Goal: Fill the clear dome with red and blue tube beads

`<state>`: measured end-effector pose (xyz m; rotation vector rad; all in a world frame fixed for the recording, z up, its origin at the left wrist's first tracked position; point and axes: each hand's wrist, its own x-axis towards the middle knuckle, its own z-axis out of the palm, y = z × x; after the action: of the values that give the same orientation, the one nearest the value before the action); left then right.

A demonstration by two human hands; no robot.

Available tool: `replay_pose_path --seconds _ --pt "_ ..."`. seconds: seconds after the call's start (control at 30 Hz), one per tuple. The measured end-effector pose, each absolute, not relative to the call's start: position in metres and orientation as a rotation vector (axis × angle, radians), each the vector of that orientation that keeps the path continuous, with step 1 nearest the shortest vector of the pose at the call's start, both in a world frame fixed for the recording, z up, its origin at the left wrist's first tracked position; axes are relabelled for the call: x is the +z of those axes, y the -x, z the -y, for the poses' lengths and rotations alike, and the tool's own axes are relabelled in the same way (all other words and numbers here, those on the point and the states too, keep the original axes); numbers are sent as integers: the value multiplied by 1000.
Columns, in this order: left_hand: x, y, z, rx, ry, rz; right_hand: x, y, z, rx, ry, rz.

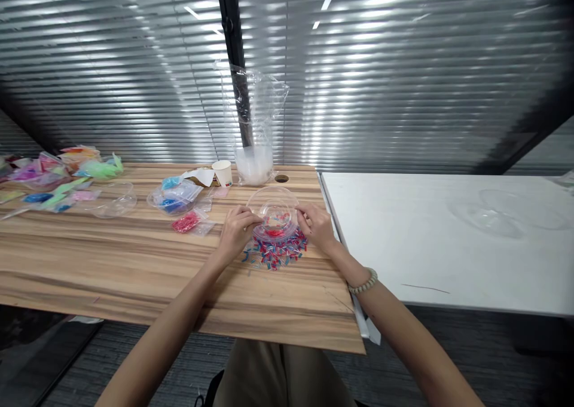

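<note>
A clear plastic bowl (273,196) is held tilted between my hands at the right end of the wooden table. Some small red and blue pieces show in or through its lower part. My left hand (238,230) has its fingers closed at the left rim. On the opposite side, my right hand (316,226) pinches the bowl's right rim, with a beaded bracelet on that wrist. Just below the bowl, a spread of small red, blue and clear tube-shaped pieces (274,256) lies on the tabletop.
Left of my hands sit a red packet (186,222), a clear container with blue packets (173,198) and a paper cup (223,173). A plastic bag of clear cups (254,162) stands behind. Colourful bags (98,167) lie far left. A white table (394,245) adjoins on the right.
</note>
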<state>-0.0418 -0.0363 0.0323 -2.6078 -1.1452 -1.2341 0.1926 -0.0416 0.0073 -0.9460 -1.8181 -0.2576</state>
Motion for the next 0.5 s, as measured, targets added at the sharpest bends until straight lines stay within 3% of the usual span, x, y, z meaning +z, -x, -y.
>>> replay_pose_path --seconds 0.5 --pt "34 41 37 -1226 2635 1110 8 -193 42 -272 940 1819"
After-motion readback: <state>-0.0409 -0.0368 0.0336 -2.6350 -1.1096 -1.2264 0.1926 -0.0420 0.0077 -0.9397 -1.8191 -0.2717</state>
